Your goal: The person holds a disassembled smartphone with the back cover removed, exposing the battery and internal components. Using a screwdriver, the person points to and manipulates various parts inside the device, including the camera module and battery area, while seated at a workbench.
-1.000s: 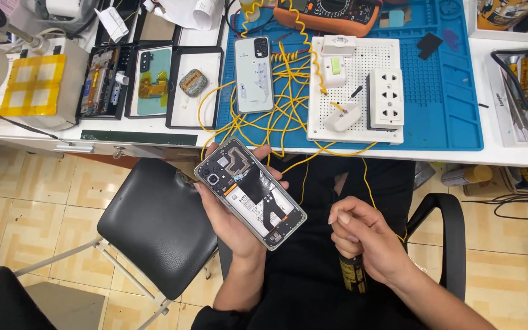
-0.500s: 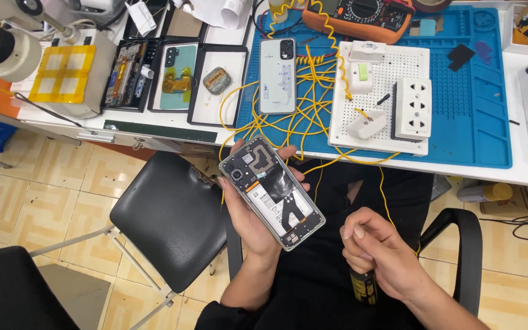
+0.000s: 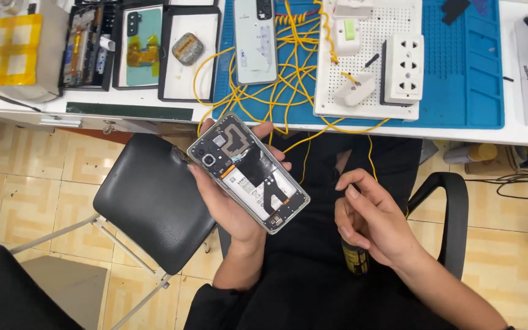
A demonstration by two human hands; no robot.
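Note:
My left hand point(image 3: 230, 205) holds an opened smartphone point(image 3: 249, 172) over my lap, back cover off, with its battery, camera and black inner parts showing. The phone lies diagonally, camera end toward the bench. My right hand point(image 3: 371, 223) hovers to the right of the phone, fingers loosely curled. Below that hand a dark cylindrical tool with yellow markings point(image 3: 354, 258) sticks out; whether the hand grips it is unclear. A pale phone back cover point(image 3: 255, 41) lies on the blue work mat point(image 3: 459, 91).
A white perforated board with a socket block point(image 3: 401, 67) sits on the mat amid tangled yellow wires point(image 3: 279, 91). Black trays point(image 3: 187, 55) with phone parts stand at the left. A black stool point(image 3: 154, 198) is at my left, a chair armrest point(image 3: 453, 208) at my right.
The view has drawn closer to the bench and my hands. My left hand keeps hold of the phone. My right hand's fingers have loosened and lifted slightly.

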